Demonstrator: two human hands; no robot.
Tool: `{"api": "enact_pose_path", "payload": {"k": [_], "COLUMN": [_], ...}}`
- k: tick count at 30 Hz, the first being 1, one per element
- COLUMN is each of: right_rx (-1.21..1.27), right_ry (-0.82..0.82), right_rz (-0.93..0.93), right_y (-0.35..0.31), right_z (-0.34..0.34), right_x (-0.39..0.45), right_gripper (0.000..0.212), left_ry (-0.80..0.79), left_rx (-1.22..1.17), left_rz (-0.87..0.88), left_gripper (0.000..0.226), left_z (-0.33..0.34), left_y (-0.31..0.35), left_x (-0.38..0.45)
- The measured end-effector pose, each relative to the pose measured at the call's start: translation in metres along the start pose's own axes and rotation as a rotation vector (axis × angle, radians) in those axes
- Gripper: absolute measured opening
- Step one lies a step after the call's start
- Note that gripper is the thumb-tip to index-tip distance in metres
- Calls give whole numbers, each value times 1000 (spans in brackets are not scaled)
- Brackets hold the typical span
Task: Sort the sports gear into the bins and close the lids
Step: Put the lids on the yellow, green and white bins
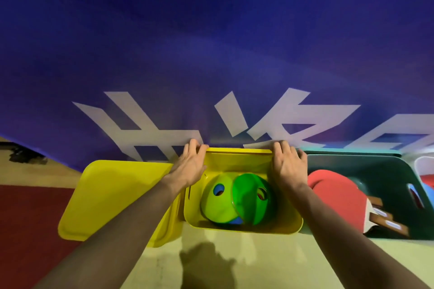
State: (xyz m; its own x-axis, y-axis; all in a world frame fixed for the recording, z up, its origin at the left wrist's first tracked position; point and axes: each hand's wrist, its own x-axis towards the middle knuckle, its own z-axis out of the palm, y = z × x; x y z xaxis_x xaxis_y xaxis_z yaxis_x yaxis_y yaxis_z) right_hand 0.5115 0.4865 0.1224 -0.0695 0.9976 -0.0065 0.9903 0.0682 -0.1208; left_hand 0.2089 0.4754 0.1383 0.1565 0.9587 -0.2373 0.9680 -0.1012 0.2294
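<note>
Here I see both hands, left hand (pixel 191 164) and right hand (pixel 290 164), gripping the yellow bin's (pixel 244 226) far rim at 12 o'clock. Green disc cones (pixel 234 199) lie inside it. At 3 o'clock, the dark green bin (pixel 375 166) holds red paddles (pixel 338 195).

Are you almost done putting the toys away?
Partly. Green cones are in the yellow bin, red paddles in the green bin. Left hand and right hand grip the yellow bin's far rim. The yellow lid lies beside it; both bins need closing.
</note>
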Motion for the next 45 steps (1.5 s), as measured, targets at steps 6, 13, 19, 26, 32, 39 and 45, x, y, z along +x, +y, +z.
{"api": "enact_pose_path", "payload": {"k": [6,13,19,26,32,39,45], "right_rx": [6,65,42,-24,0,28,82], "right_ry": [-107,-72,81,197,302,353,297], "right_rz": [-42,-126,-168,-157,-153,-224,-251], "right_y": [-1,6,8,-1,-1,9,22], "right_z": [-17,-31,-58,-108,-142,-126,-95], "right_x": [10,3,-1,-13,-30,-60,-104], "right_gripper": [39,52,49,43,32,36,40], "left_ry": [22,-31,45,182,193,170,155], "left_rx": [-82,-52,-60,-90,-101,-126,-115], "left_rz": [0,34,91,160,176,252,319], "left_gripper": [61,74,75,70,100,85,52], "left_z": [1,-11,-35,-70,-94,-91,-73], "left_y": [-1,-4,-1,3,7,8,7], "left_x": [-2,-9,-18,-37,-55,-86,-114]}}
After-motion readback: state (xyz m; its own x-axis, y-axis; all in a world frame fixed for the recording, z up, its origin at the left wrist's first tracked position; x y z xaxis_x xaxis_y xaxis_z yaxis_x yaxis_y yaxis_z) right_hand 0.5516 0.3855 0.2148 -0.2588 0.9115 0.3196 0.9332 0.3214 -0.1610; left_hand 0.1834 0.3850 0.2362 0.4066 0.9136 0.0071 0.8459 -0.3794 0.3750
